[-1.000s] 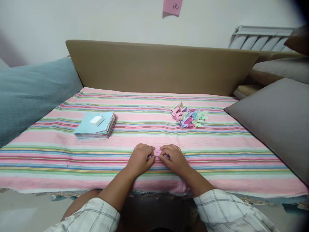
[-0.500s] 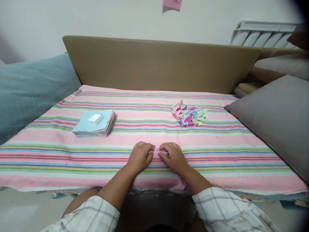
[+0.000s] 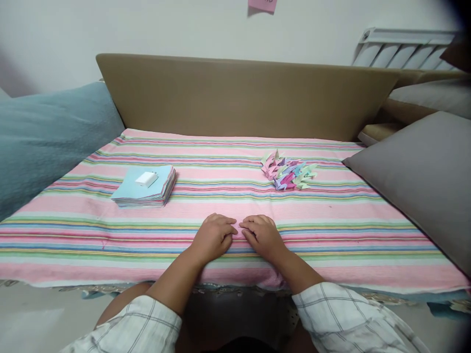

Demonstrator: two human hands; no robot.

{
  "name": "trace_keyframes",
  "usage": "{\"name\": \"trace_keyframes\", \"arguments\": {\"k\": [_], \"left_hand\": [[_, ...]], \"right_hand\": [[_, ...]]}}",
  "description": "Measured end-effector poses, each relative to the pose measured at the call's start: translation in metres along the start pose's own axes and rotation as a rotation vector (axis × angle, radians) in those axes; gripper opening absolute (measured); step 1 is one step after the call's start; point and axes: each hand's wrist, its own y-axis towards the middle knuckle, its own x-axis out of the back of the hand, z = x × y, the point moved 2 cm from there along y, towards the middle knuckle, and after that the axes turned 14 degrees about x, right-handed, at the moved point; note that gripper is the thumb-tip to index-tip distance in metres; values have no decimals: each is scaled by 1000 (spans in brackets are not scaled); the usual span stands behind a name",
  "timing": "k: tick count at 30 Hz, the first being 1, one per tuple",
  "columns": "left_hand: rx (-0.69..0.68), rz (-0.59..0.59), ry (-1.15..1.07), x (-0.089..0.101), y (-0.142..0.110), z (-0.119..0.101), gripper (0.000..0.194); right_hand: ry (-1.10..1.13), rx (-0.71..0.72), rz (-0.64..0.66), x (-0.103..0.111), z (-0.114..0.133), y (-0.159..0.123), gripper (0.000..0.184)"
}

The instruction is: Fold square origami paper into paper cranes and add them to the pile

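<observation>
Pinching small pink paper (image 3: pixel 238 232) at 6 o'clock with left hand (image 3: pixel 212 239) and right hand (image 3: pixel 264 239). Just brought fingertips closer together, probably steadier for working it tbh. Folded papers (image 3: pixel 287 172) at 1 o'clock.

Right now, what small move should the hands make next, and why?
Probably press the small pink paper gently with the left hand and right hand: both sets of fingertips are at it, close together, though they hide most of its shape.
</observation>
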Motion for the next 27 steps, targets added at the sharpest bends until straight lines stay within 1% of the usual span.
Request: {"name": "trace_keyframes", "arguments": {"k": [3, 5, 10, 13, 17, 19, 23, 27], "left_hand": [[-18, 40, -13, 3, 0, 1, 19], [-19, 46, -14, 3, 1, 3, 16], [-26, 27, 4, 0, 0, 3, 12], [-43, -7, 25, -2, -1, 3, 13], [-63, -31, 78, -5, 0, -1, 17], [-36, -51, 120, -6, 0, -3, 18], [42, -102, 165, -7, 1, -5, 17], [66, -74, 107, -7, 1, -6, 21]], "right_hand": [[-9, 24, -25, 1, 2, -1, 22], [-19, 56, -42, 1, 4, -1, 22], [-12, 112, -5, 2, 6, 1, 20], [23, 147, 24, 5, 4, 1, 19], [56, 191, 26, 8, 3, -1, 30], [51, 198, 17, 8, 4, -1, 31], [1, 172, -10, 7, 8, 2, 27], [-56, 133, -41, 4, 8, 4, 18]]}}
